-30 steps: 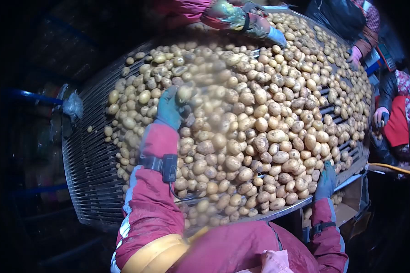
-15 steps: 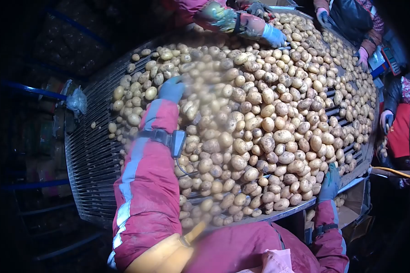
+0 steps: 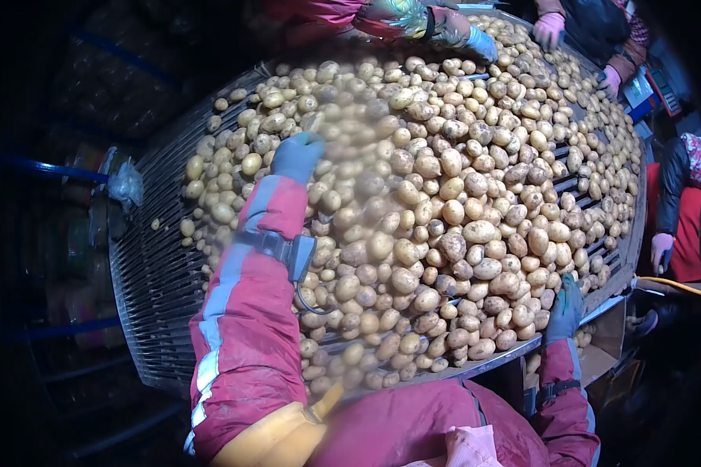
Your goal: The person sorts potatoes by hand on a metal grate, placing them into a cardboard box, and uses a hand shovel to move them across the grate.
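Observation:
Potatoes (image 3: 479, 231), many with soil on them, cover a slatted metal table (image 3: 152, 280). My left hand (image 3: 297, 158), in a blue-grey glove, is among the potatoes at the left part of the heap. Its fingers are curled, and whatever they hold is hidden. A potato (image 3: 313, 122) lies right by its fingertips. At the near right edge, my right hand (image 3: 566, 310) in a teal glove rests by the table's rim (image 3: 487, 364), fingers stretched toward the potatoes beside it. A blurred patch veils the middle of the heap.
Across the table a co-worker's blue-gloved hand (image 3: 481, 44) reaches over potatoes. Pink-gloved hands (image 3: 549, 29) of another person are at the far right. A person in red (image 3: 684, 233) stands at the right. A cardboard box (image 3: 600, 354) sits below the near rim; a yellow cable (image 3: 674, 286) lies beyond.
My left hand's fingers have curled in, while my right hand stays at the rim. The co-worker's blue-gloved hand opposite has moved up and right. The far-right person's hand has lowered.

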### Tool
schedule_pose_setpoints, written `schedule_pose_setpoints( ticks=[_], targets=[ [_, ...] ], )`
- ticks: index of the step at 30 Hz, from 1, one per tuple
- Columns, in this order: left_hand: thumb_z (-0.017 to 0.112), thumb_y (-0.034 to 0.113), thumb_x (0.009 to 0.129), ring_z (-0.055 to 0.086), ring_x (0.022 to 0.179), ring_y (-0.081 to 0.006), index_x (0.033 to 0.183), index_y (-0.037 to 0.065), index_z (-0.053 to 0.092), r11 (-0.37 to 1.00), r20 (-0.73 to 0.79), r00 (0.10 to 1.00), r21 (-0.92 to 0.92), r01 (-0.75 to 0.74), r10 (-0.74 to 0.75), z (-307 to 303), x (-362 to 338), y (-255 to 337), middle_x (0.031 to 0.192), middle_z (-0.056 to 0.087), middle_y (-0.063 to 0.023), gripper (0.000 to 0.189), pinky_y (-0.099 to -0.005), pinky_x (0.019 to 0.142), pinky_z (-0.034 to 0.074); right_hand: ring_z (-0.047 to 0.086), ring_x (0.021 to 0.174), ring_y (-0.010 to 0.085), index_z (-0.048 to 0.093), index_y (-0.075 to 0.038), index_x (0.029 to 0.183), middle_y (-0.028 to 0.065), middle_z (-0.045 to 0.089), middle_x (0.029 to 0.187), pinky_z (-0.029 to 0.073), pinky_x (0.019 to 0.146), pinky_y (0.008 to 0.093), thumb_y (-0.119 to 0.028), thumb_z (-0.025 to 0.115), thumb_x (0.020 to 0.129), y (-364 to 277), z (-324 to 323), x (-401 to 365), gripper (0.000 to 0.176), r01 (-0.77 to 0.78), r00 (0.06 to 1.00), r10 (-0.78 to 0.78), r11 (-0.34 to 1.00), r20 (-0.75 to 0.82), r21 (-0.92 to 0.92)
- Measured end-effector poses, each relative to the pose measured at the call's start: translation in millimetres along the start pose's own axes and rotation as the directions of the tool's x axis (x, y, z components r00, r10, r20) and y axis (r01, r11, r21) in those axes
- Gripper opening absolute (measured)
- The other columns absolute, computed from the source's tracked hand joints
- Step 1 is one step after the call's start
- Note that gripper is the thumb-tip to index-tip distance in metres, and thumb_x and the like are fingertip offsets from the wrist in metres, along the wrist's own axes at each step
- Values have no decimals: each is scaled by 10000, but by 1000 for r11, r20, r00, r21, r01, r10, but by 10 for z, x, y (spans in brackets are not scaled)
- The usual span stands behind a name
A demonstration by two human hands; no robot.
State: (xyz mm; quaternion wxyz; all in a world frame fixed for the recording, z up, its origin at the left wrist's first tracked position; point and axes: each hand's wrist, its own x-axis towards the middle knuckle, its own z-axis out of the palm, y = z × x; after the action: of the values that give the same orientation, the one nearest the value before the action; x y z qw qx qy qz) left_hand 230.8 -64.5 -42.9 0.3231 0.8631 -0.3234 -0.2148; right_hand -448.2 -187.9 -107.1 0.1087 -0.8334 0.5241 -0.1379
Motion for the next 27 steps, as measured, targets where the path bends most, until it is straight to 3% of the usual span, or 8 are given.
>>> schedule_pose_setpoints(
  ticks=[4,12,15,17,19,24,25,27],
  targets=[
    [781,433,797,660,1148,-356,1313,111,651,915,68,998,401,-38,12,204,-29,318,1237,688,-192,622,-435,978,515,533,1299,350,583,-1,1347,178,599,1373,379,1116,436,-181,451,1028,-69,-42,20,389,6,1000,-6,1000,4,6],
    [785,430,804,690,1082,-293,1234,51,683,825,147,976,563,52,-162,199,38,655,1172,717,-173,583,-386,923,537,506,1321,342,585,-21,1359,162,590,1393,344,1133,456,-175,482,1007,-64,-30,11,398,-44,999,44,998,7,34],
    [762,314,852,700,938,-199,1191,45,712,983,294,938,72,167,-181,235,84,371,1091,735,-112,435,-337,800,564,528,1297,355,580,-34,1373,173,594,1390,377,1117,445,-188,464,1018,-45,-27,-5,403,-25,1000,25,1000,10,-11],
    [710,219,904,664,808,-130,1162,65,735,963,186,968,-241,-121,168,217,-125,319,1035,728,-58,302,-279,676,555,529,1292,359,581,-36,1370,176,596,1386,380,1114,448,-185,468,1016,-90,-73,14,400,-31,999,31,1000,22,-4],
    [687,202,921,667,805,-140,1175,81,735,764,213,965,-594,250,-150,210,-615,627,1064,725,-64,285,-279,657,557,535,1277,365,600,-30,1342,179,608,1363,379,1107,456,-185,490,1008,-67,-45,13,384,-19,1000,19,1000,-11,2],
    [431,145,1049,660,1094,-132,1358,61,623,697,395,918,-669,259,38,234,-1437,814,1272,673,-47,374,-253,913,557,572,1227,351,642,-37,1287,157,652,1302,406,1071,452,-184,538,985,22,49,14,352,17,996,-14,999,-86,41],
    [433,116,1044,663,1077,-119,1363,51,619,733,335,919,-675,82,206,309,-1587,785,1277,670,-58,375,-230,889,555,579,1219,344,646,-40,1283,154,657,1296,414,1062,448,-186,541,984,20,48,12,349,28,995,-23,999,-101,46],
    [429,101,1041,663,1065,-112,1365,47,617,752,377,916,-641,153,135,413,-1885,821,1268,673,-52,378,-227,866,557,595,1198,326,654,-62,1285,136,668,1285,427,1039,444,-205,555,987,120,138,11,345,30,991,-27,999,-135,21]
  ],
)
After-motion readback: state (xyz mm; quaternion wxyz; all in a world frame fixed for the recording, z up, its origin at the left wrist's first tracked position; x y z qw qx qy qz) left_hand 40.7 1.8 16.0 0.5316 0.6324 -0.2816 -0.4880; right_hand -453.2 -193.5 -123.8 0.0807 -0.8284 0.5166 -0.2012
